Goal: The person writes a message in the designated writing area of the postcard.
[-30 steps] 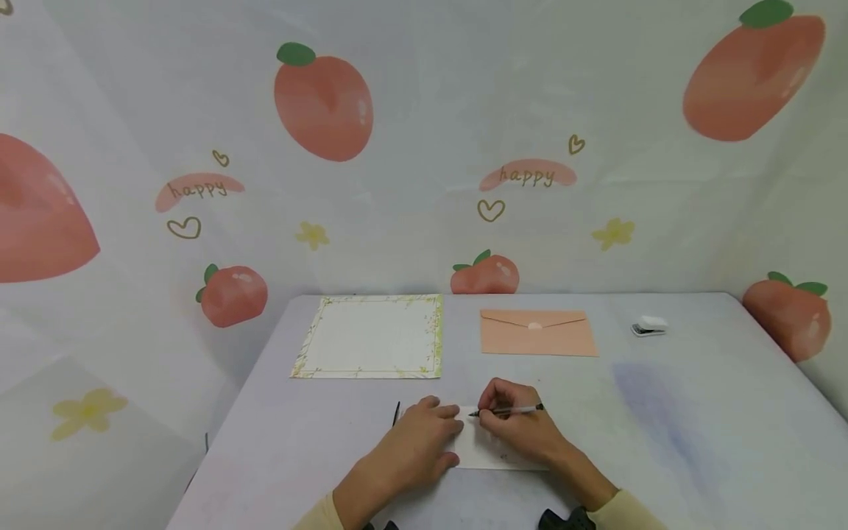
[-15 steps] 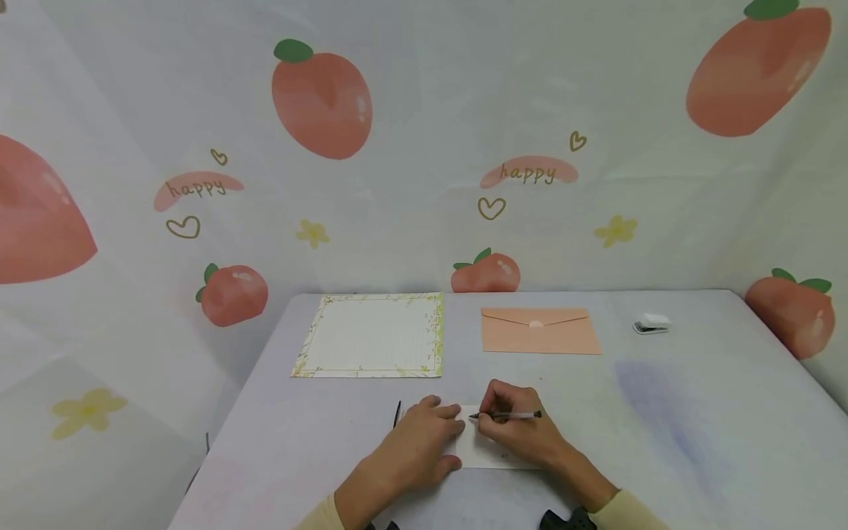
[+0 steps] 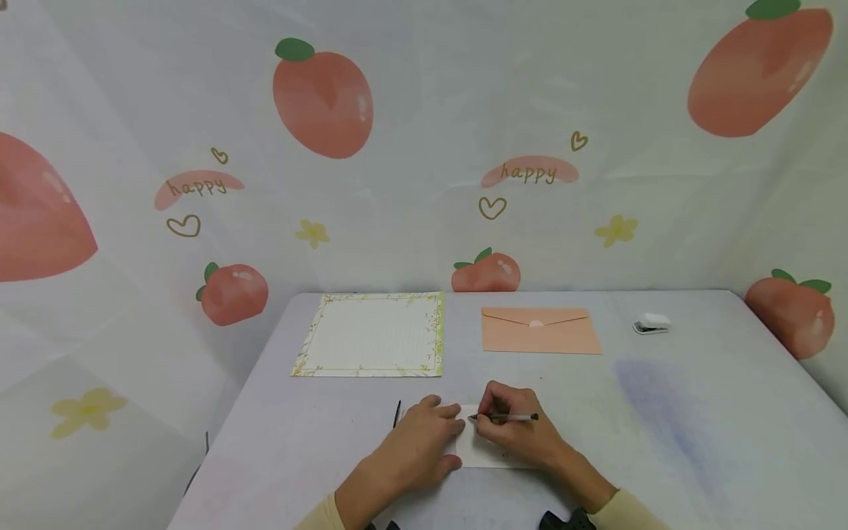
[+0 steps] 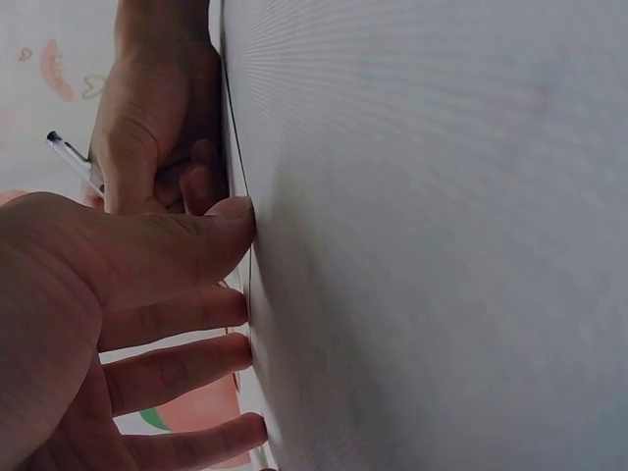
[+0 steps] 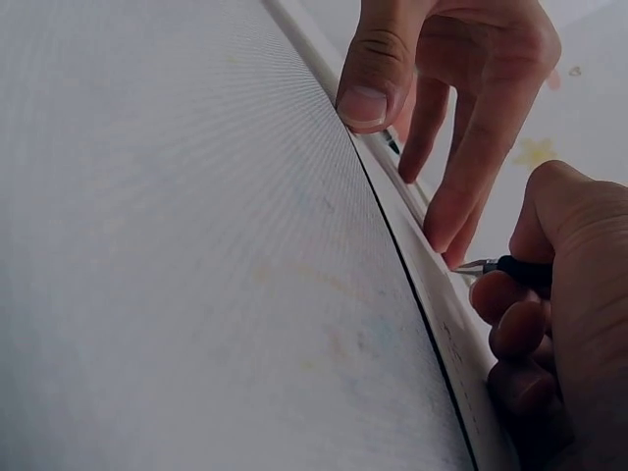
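Left hand (image 3: 417, 442): I see its fingers stretched out and spread apart, tips and thumb resting on the white card; nothing is gripped in them.
Right hand (image 3: 526, 434): its fingers are curled in and pinch the pen, its side low over the card.
Pen (image 3: 523, 417): slanted, tip pointing toward the left hand at the card's face; I cannot tell whether it touches.
White card (image 3: 473, 450): flat between and under the hands, well in from the worktop's (image 3: 695, 397) left and right edges; my right wrist view shows small dark marks on it.
Thin dark object (image 3: 397, 414): just beside the left hand, toward the worktop's left edge.
Bordered sheet (image 3: 367, 335): by the far left corner.
Peach envelope (image 3: 541, 338): near the middle of the far edge.
White stapler (image 3: 652, 324): near the far right corner.
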A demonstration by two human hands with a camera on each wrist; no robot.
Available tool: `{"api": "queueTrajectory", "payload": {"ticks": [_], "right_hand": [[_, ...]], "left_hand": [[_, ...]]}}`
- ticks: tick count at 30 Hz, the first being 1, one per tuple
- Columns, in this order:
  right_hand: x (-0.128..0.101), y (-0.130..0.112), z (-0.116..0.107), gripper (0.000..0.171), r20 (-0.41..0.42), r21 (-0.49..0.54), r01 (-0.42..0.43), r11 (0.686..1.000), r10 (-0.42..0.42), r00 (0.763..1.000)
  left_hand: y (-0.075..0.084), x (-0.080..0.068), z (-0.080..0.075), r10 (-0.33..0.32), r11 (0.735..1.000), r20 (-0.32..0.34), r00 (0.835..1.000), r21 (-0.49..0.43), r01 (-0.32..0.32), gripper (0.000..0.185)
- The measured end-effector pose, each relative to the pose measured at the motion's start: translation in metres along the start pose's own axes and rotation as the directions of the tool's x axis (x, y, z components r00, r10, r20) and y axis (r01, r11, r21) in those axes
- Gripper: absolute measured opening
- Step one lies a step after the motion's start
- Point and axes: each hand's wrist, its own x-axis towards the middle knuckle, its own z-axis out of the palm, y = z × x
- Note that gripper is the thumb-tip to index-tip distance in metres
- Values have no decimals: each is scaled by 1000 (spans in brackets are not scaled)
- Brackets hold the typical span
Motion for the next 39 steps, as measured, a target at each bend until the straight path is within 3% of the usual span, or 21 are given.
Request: {"api": "queueTrajectory", "payload": {"ticks": [39], "right_hand": [[0, 0, 0, 31, -21, -6, 84, 996, -84, 996]], "left_hand": [[-1, 0, 1, 19, 999, -19, 1000, 37, -19, 47]]}}
